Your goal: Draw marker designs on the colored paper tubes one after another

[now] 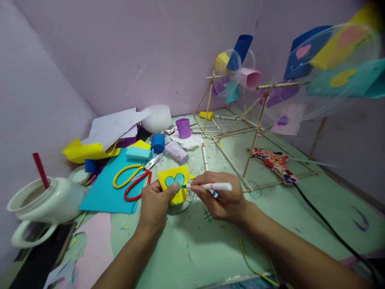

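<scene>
My left hand (156, 202) grips a small yellow paper cup (180, 197), its thumb pressed on the front. A teal heart (171, 182) with a dark outline shows on the cup's face. In my right hand (221, 196) is a white marker (218, 186), held like a pen, its dark tip at the heart's right edge. Whether the tip touches the paper I cannot tell. Just left of my left hand lie scissors (141, 176) with one yellow and one red handle. Behind the cup rest a lilac paper tube (177, 152) and a blue roll (158, 143).
Stick frames (255, 136) carrying clear discs and coloured paper cups stand at the right. A flower-patterned glue gun (275, 162) with a black cord lies beneath. At left are a teal sheet (105, 190), a white pot (60, 204) and piled paper (111, 128). Another marker (205, 156) lies behind my right hand.
</scene>
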{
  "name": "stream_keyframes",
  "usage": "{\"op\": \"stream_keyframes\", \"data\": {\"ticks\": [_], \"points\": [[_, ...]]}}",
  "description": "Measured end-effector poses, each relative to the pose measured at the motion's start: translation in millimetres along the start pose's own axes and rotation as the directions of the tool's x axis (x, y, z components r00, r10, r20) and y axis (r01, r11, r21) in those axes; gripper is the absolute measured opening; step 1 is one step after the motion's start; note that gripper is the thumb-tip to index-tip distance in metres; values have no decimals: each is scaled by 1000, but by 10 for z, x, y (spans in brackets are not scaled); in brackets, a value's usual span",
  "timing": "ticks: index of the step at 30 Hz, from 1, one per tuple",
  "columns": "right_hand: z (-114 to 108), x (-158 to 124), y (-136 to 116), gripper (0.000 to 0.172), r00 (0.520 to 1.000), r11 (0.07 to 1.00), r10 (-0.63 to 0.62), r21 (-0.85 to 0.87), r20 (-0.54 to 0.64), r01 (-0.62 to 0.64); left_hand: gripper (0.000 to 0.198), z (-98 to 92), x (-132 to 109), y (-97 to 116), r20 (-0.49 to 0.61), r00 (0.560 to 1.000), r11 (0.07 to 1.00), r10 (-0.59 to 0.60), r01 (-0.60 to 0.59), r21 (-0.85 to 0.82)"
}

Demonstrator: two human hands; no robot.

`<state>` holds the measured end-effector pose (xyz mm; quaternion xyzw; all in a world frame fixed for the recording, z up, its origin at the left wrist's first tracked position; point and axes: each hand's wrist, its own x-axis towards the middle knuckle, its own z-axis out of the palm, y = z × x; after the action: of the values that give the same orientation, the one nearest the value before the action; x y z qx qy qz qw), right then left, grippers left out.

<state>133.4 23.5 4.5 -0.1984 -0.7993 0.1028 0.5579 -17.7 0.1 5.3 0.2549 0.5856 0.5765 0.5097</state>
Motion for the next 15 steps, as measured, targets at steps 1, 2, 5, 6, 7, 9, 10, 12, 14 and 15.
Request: {"op": "stream_keyframes", "data": {"ticks": [1,2,5,6,7,9,10,12,14,15], "points": [[1,2,-9,7,1000,1000,-1,-1,3,1,32,6,-4,9,-2,1000,1000,-1,1,0],[2,3,-18,6,1000,1000,-2,-3,5,2,32,11,-5,17,-4,1000,1000,-3,3,-2],[0,7,-48,5,1000,1000,2,-14,17,-2,32,14,-2,21,-7,1000,1000,-15,15,7],[-1,7,-58,6,1000,1000,6,-14,23,-6,31,13,1,17,-9,1000,1000,-18,18,15],[-1,8,-67,6,999,1000,12,-11,31,-12,31,12,3,12,-9,1000,1000,-20,20,20],[0,9,-81,8,998,1000,24,2,52,-24,30,10,5,1,4,1000,1000,-16,16,16],[4,10,-86,8,998,1000,25,12,60,-26,30,9,4,-4,10,1000,1000,-12,12,12],[14,12,-92,8,997,999,20,29,73,-22,27,7,-1,-11,20,1000,1000,-11,11,10],[24,13,-94,7,997,999,6,34,76,-9,25,5,-8,-14,20,1000,1000,-14,14,22],[25,12,-93,7,997,999,-2,36,76,-1,24,5,-11,-15,18,1000,1000,-14,14,27]]}}
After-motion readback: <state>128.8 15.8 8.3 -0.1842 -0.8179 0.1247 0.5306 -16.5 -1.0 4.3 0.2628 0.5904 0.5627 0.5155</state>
